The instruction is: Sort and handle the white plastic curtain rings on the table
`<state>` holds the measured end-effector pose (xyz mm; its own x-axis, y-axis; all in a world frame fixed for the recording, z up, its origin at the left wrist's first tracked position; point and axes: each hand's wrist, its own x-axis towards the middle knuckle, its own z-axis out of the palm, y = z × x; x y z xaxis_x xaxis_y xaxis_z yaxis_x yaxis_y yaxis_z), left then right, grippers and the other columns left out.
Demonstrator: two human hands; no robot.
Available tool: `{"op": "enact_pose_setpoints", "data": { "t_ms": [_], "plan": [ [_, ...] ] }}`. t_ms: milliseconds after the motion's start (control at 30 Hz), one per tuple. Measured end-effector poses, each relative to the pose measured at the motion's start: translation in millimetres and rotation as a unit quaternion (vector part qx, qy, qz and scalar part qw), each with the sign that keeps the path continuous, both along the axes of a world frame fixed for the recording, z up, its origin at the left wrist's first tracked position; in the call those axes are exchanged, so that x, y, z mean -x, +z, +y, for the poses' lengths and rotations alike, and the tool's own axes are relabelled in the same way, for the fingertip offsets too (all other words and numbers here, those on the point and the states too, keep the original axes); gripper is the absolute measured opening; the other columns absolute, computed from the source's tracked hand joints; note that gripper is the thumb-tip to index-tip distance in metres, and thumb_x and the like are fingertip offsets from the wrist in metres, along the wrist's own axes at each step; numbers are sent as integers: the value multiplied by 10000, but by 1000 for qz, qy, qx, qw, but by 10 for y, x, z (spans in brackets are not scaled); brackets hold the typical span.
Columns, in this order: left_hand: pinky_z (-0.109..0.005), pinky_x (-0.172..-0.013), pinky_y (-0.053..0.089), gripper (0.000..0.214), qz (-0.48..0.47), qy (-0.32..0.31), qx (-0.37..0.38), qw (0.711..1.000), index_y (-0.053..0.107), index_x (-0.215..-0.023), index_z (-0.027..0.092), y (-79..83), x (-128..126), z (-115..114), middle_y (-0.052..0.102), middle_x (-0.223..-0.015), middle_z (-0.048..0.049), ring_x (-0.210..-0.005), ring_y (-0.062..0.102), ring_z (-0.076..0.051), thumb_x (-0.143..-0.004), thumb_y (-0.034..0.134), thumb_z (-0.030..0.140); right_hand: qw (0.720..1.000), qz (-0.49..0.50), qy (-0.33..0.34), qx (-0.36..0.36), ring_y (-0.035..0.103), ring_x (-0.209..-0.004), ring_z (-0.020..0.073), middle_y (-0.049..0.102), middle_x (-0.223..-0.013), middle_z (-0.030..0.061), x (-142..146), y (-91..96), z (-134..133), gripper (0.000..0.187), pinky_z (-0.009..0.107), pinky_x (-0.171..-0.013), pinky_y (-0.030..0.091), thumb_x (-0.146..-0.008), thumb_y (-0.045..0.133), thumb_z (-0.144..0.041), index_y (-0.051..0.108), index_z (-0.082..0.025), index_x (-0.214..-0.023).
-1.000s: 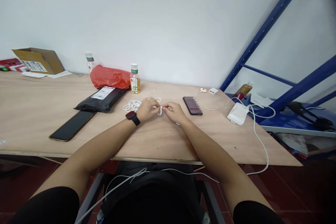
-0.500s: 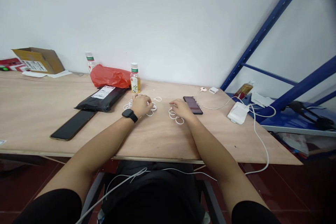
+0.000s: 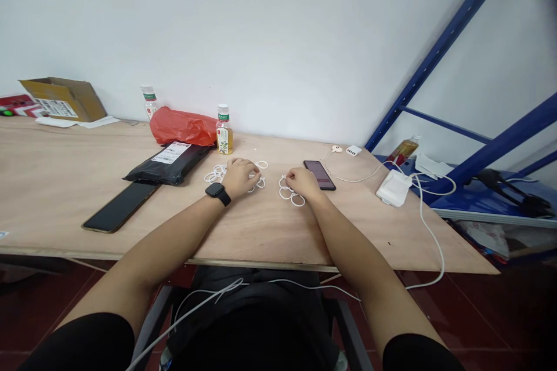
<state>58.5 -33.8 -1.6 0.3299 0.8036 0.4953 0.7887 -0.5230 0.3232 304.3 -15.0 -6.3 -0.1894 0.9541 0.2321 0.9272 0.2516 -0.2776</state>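
Thin white rubbery loops lie on the plywood table (image 3: 270, 232) in two loose clusters. My left hand (image 3: 240, 178), with a black smartwatch (image 3: 218, 193) on its wrist, rests on the left cluster of white loops (image 3: 214, 174). My right hand (image 3: 302, 181) has its fingertips on the right cluster of white loops (image 3: 289, 193). The hands stand apart, and part of each cluster is hidden beneath them. A smartphone (image 3: 319, 175) lies just beyond my right hand.
Further left lie a black mailer bag (image 3: 167, 162) and a dark tablet (image 3: 120, 206). A red plastic bag (image 3: 183, 126), a drink bottle (image 3: 224, 130) and a cardboard box (image 3: 65, 98) stand behind. On the right are a white charger (image 3: 394, 188), its cable and a blue shelf rack (image 3: 439, 58).
My hands, pinching a loop together at the middle a second ago, have moved apart. Each now lies low over a cluster of loops, and the loops are spread wider across the table.
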Motion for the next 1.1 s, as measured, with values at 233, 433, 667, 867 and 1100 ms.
{"op": "enact_pose_setpoints", "data": {
  "t_ms": [233, 433, 667, 867, 1100],
  "plan": [
    [-420, -966, 367, 252, -54, -53, -2, 997, 737, -993, 254, 11, -101, -50, 738, -1028, -48, -1019, 624, -236, -939, 540, 401, 983, 101, 67, -139, 619, -1010, 225, 734, -1016, 63, 211, 113, -161, 208, 354, -950, 405, -925, 535, -294, 719, -214, -981],
    [-374, -912, 423, 200, -95, -81, -12, 992, 752, -894, 241, -50, -106, -11, 752, -934, -37, -920, 646, -207, -914, 603, 372, 959, 140, 164, -183, 643, -947, 223, 754, -942, 52, 400, 75, -270, 130, 373, -926, 424, -897, 614, -274, 735, -228, -909],
    [-344, -819, 470, 152, -131, -116, -37, 984, 735, -845, 213, -85, -91, 26, 740, -848, -43, -810, 654, -190, -890, 622, 304, 909, 368, 184, -67, 681, -876, 204, 752, -912, 53, 432, 30, -289, 153, 339, -826, 515, -841, 660, -336, 731, -207, -885],
    [-341, -812, 463, 171, -120, -130, -53, 983, 731, -847, 205, -52, -90, -2, 739, -847, -42, -807, 649, -185, -902, 614, 316, 849, 494, 179, 62, 690, -830, 195, 748, -884, 60, 430, -14, -227, 267, 327, -791, 530, -786, 699, -404, 710, -174, -923],
    [-333, -802, 470, 155, -114, -153, -56, 980, 731, -830, 202, -46, -85, -22, 742, -818, -40, -780, 658, -178, -888, 624, 298, 871, 458, 168, 56, 664, -774, 175, 733, -836, 44, 421, 4, -242, 240, 299, -736, 510, -768, 705, -396, 729, -177, -864]
  ]
}}
